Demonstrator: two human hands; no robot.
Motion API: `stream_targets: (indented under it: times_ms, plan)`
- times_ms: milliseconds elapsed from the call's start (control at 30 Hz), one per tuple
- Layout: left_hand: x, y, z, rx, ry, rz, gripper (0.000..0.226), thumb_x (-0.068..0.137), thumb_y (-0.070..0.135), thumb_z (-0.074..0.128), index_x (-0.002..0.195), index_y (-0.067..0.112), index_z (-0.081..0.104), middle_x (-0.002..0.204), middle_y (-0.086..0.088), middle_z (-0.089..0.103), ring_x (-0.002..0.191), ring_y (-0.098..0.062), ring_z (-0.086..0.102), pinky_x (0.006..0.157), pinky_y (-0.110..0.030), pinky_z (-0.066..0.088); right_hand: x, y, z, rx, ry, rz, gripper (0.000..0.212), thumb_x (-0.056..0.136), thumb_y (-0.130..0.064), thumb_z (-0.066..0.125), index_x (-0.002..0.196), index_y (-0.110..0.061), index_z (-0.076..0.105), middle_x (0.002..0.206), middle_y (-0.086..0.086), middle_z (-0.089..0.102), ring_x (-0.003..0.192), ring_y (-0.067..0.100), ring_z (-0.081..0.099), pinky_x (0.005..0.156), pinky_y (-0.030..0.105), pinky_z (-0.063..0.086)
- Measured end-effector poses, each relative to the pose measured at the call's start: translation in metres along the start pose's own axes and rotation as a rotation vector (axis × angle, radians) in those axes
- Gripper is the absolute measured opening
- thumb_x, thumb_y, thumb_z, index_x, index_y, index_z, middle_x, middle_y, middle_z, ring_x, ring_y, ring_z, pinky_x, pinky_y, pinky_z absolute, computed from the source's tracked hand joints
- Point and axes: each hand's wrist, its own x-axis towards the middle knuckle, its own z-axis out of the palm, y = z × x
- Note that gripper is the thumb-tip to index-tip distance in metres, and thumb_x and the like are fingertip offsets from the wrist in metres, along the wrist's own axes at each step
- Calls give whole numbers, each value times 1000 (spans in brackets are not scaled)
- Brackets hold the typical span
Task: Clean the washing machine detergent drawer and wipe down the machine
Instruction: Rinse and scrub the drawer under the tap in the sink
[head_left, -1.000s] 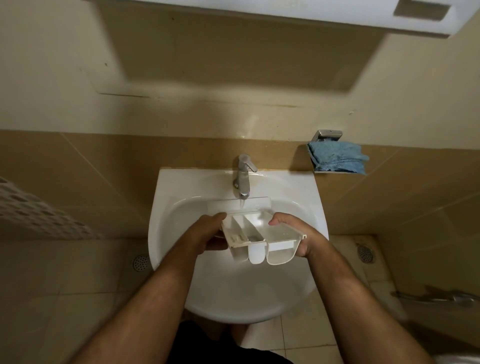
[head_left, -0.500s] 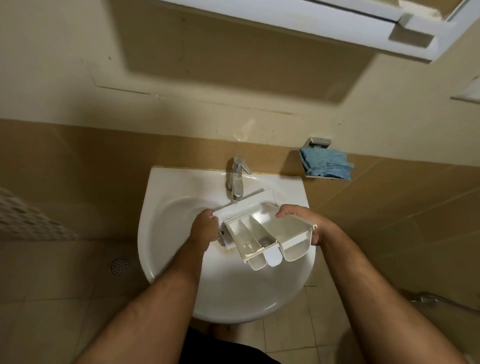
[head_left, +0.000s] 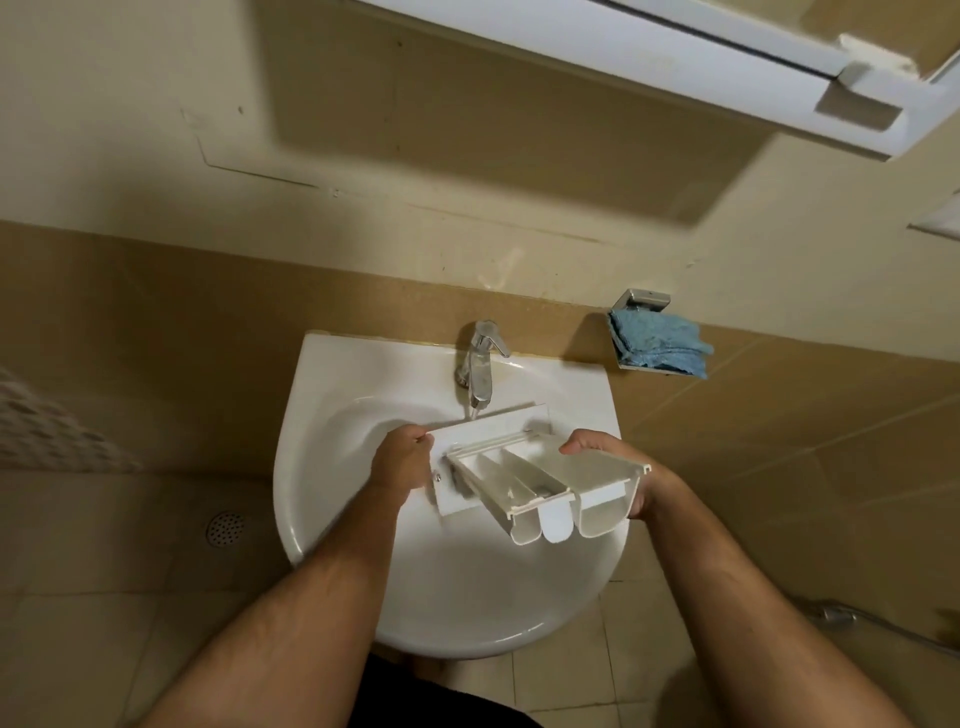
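Observation:
A white plastic detergent drawer (head_left: 524, 483) with several compartments hangs tilted over the white basin (head_left: 332, 441), its front panel toward the tap. My left hand (head_left: 400, 462) grips the left end of that front panel. My right hand (head_left: 618, 473) holds the drawer's right side wall, fingers curled over its top edge. A thin stream of water runs from the chrome tap (head_left: 480, 369) onto the front panel's upper edge. The washing machine is out of view.
A folded blue cloth (head_left: 657, 345) lies on a small wall shelf right of the basin. A white cabinet (head_left: 727, 67) hangs overhead. A round floor drain (head_left: 226, 527) sits left of the basin, and a hose fitting (head_left: 836, 616) at the lower right.
The drawer has swung so its back end points down and right, and it sits lower in the view. Both hands kept their hold. The camera has tilted upward.

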Motion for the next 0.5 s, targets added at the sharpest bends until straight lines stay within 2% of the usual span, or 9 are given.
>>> stream_targets:
  times_ms: [100, 200, 267, 333, 433, 500]
  plan:
    - [-5, -2, -19, 38, 65, -19, 17, 95, 22, 53, 78, 18, 55, 90, -15, 65, 80, -34, 65, 79, -47, 57, 14, -1, 15, -25, -35, -7, 25, 73, -24, 60, 86, -2, 60, 67, 11, 62, 56, 22, 63, 52, 24, 50]
    - [-9, -10, -31, 114, 80, -53, 16, 94, 27, 57, 89, 12, 59, 85, -12, 65, 81, -31, 67, 67, -37, 56, 21, -7, 32, -156, -18, -16, 20, 82, -23, 61, 92, -5, 61, 72, 10, 63, 62, 22, 63, 60, 27, 50]
    - [-12, -18, -36, 105, 64, -109, 24, 95, 30, 58, 98, 6, 61, 81, -10, 64, 77, -25, 66, 62, -32, 52, 21, -13, 40, -274, -20, -6, 40, 67, -32, 72, 96, -6, 63, 78, 11, 65, 68, 24, 63, 66, 31, 48]
    - [-17, -27, -38, 79, 16, -166, 26, 96, 30, 60, 102, 4, 61, 81, -11, 65, 73, -22, 65, 61, -31, 51, 20, -19, 42, -395, -21, -6, 55, 51, -37, 75, 97, -8, 65, 83, 12, 65, 71, 25, 63, 68, 32, 47]
    - [-24, -34, -39, 103, -112, -230, 22, 95, 29, 62, 105, 9, 59, 94, -15, 69, 77, -20, 68, 65, -31, 54, 18, -27, 39, -512, -37, -2, 57, 50, -39, 78, 97, -8, 66, 88, 13, 65, 76, 27, 63, 73, 34, 48]
    - [-27, -37, -38, 138, -213, -270, 23, 92, 27, 66, 107, 12, 58, 100, -14, 70, 84, -21, 70, 66, -31, 55, 14, -32, 35, -563, -39, 1, 51, 55, -36, 78, 96, -8, 67, 87, 13, 66, 76, 26, 63, 72, 32, 50]
